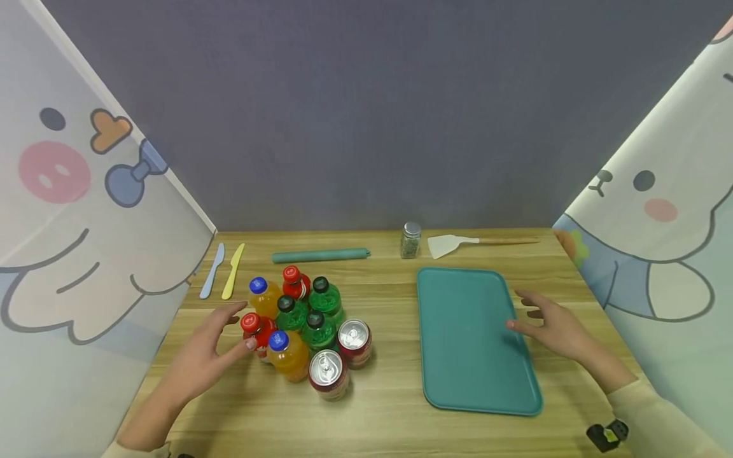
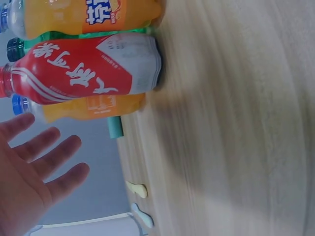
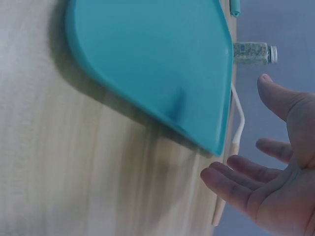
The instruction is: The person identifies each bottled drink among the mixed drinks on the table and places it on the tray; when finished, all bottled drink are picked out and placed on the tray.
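Note:
My left hand is spread beside the near-left red cola bottle, its thumb overlapping that bottle in the head view; whether it touches cannot be told. Around this bottle, in a tight upright cluster, stand a second red bottle, two orange soda bottles with blue caps, the nearer one in front, and three green bottles with black caps. Two dark red cans stand at the cluster's near right. Over the right rim of a teal tray hovers my right hand, fingers parted, holding nothing.
Along the back lie a teal stick-like roll, a glass shaker jar and a white spatula with a wooden handle. At the back left are a blue knife and a yellow knife. Partition walls enclose the table.

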Demonstrator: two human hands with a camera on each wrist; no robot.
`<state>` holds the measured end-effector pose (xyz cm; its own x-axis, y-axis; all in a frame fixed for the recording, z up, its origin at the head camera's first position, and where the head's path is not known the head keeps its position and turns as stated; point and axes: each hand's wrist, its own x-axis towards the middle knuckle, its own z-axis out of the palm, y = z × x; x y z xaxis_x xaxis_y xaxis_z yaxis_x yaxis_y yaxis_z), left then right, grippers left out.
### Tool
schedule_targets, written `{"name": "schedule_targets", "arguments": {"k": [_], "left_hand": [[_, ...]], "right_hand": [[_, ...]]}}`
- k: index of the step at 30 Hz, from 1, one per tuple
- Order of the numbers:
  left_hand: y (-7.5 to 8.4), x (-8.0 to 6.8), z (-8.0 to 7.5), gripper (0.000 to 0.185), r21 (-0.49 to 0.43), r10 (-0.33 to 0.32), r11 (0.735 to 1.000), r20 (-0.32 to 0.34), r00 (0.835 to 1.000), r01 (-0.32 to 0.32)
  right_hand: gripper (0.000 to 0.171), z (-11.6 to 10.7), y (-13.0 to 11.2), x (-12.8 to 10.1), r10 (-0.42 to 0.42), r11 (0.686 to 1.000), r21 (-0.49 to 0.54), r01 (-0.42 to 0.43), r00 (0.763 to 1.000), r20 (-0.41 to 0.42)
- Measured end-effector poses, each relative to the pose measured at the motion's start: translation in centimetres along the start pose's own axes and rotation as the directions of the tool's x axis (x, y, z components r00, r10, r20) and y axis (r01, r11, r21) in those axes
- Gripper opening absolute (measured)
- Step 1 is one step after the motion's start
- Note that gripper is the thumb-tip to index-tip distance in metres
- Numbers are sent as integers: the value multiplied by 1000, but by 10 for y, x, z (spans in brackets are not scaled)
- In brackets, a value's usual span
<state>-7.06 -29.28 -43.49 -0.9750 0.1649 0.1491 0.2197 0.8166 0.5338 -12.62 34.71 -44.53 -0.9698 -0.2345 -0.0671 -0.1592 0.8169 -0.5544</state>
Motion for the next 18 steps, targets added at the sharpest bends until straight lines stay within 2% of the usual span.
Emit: {"name": "schedule_targets", "arguments": {"k": [5, 10, 18], "left_hand": [[-3, -2, 8, 71, -43, -8, 999, 15, 1000, 8], [-5, -2, 15, 67, -100, -21, 995, 39, 999, 25], [-5, -3, 22, 58, -196, 26, 980, 34, 999, -19]], "right_hand": [[79, 4, 8, -1, 57, 995, 84, -60, 998, 39], [79, 10, 16, -1, 125, 972, 191, -140, 988, 89], [71, 13, 24, -2, 171, 949, 241, -203, 975, 144]]}}
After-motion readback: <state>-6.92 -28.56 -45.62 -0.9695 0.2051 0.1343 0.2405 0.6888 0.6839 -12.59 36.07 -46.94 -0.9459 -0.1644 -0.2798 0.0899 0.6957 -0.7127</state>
